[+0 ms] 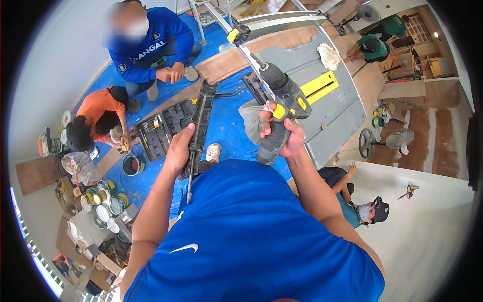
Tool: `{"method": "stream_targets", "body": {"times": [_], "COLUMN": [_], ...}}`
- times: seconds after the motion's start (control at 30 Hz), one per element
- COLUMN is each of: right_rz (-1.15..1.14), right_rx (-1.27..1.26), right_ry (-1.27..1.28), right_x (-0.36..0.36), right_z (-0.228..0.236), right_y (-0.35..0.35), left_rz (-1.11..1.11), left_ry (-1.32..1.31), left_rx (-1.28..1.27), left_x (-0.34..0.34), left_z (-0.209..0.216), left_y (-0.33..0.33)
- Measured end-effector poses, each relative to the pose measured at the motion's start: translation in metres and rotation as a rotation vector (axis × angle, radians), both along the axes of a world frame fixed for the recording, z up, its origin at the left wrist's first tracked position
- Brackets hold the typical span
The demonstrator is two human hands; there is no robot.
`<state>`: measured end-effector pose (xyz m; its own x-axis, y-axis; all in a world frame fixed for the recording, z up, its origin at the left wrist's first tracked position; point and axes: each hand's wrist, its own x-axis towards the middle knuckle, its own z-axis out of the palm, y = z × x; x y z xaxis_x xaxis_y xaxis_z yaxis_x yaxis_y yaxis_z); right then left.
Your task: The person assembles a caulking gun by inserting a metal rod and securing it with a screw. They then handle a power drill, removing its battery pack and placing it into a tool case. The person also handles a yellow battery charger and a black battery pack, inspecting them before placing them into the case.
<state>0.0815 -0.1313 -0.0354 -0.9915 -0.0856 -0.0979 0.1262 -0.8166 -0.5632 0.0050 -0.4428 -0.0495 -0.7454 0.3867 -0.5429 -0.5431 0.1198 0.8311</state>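
My left hand (pixel 180 149) is wrapped round a black caulking gun (pixel 202 113), held upright with its thin rod pointing down toward my shirt. In my right hand (pixel 295 140) is a black cordless drill with yellow parts (pixel 286 95). Its chuck points up and away, over the edge of a grey table saw (pixel 334 121). The saw has a yellow insert (pixel 320 88) and a metal fence rail (pixel 247 53). Beside the drill, a grey cloth-like piece (pixel 250 120) hangs at the saw's edge, partly behind my right fingers.
An open black tool case (pixel 160 132) and a bucket (pixel 133 164) sit on blue floor sheeting (pixel 221 128). Several paint cans (pixel 118 204) stand at left. A crumpled white rag (pixel 328 56) lies on the saw. Co-workers crouch at left; others are at right. Fans (pixel 401 138) stand at right.
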Motion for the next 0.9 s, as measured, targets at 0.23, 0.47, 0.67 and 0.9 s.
{"method": "stream_targets", "body": {"times": [0.23,0.47,0.67,0.9], "right_rz": [-0.094,-0.217,-0.274,-0.357], "right_rx": [0.303,0.399,0.413,0.372], "right_ry": [-0.146,-0.185,-0.241,-0.289], "right_x": [-0.005,0.002,0.004,-0.004], "right_z": [0.016,0.008,0.009,-0.004], "right_y": [0.005,0.009,0.007,0.014], "left_rz": [-0.014,-0.038,-0.107,-0.16], "left_ry": [0.151,0.142,0.036,0.057], "left_rx": [-0.007,-0.025,-0.041,-0.078], "left_x": [-0.006,-0.01,-0.013,-0.016], "left_z": [-0.014,-0.016,-0.013,-0.018], "left_y": [-0.001,0.002,0.0,0.0]}}
